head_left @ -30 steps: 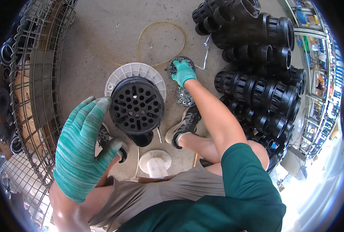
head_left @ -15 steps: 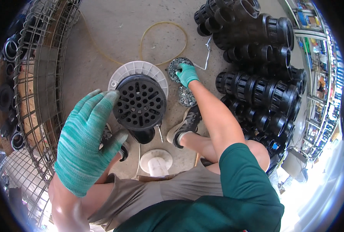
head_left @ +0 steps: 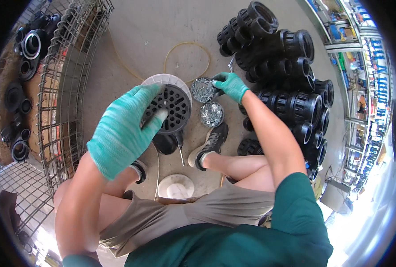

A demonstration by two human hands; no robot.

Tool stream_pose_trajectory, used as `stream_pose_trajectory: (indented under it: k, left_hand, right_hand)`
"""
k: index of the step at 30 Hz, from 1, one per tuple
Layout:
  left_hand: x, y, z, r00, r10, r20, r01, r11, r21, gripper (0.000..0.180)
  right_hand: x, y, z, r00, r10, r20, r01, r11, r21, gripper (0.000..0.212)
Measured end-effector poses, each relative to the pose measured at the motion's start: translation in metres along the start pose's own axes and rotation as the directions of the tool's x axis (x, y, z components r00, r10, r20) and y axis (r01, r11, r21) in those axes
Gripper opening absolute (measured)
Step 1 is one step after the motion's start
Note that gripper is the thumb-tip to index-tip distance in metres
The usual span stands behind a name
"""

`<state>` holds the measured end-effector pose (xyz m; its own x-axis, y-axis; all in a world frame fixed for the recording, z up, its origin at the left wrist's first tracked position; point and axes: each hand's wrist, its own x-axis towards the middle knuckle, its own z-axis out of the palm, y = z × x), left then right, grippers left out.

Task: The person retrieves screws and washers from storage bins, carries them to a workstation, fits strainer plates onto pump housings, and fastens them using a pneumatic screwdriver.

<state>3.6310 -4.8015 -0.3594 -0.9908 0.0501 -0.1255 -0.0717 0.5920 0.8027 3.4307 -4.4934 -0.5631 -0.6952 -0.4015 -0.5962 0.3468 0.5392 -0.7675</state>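
Observation:
A round black plate with many holes and slots [head_left: 176,105] sits in front of me, over a white ribbed disc [head_left: 171,79]. My left hand [head_left: 124,127], in a green knit glove, is over its left side, thumb and fingers apart. Whether it touches the plate I cannot tell. My right hand [head_left: 231,85], also gloved, is at the right rim of a dish of small metal screws [head_left: 201,92]. Its fingers are pinched together, with something small and pale at the tips. Just nearer is a dish of washers or nuts [head_left: 211,114].
Black ribbed pipe fittings [head_left: 291,102] are stacked at the right, with shelving [head_left: 355,107] beyond. A wire cage [head_left: 55,98] holding black parts stands left. A yellowish hose [head_left: 186,43] loops on the floor ahead. A white round base [head_left: 175,187] is between my feet.
My left hand has moved right, over the perforated plate. My right hand has drawn back from inside the screw dish to its right edge, fingers pinched. The view has shifted slightly.

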Motion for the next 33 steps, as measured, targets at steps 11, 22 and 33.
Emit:
stream_pose_trajectory:
  k: [11,22,33]
  left_hand:
    - [-0.005,0.014,0.03,0.881,-0.08,0.466,0.465,-0.038,-0.885,0.06]
    - [-0.011,0.003,0.004,0.966,-0.171,0.192,0.221,0.173,-0.96,0.047]
    - [0.005,0.012,-0.011,0.834,-0.546,0.082,0.283,0.294,-0.913,0.04]
  right_hand:
    - [-0.179,-0.192,0.082,0.862,-0.431,0.265,0.495,0.829,-0.26,0.032]
    - [0.001,0.01,0.0,0.974,-0.226,-0.019,0.174,0.799,-0.575,0.027]
    - [0.082,0.127,0.08,0.949,-0.265,-0.168,0.03,0.609,-0.792,0.045]
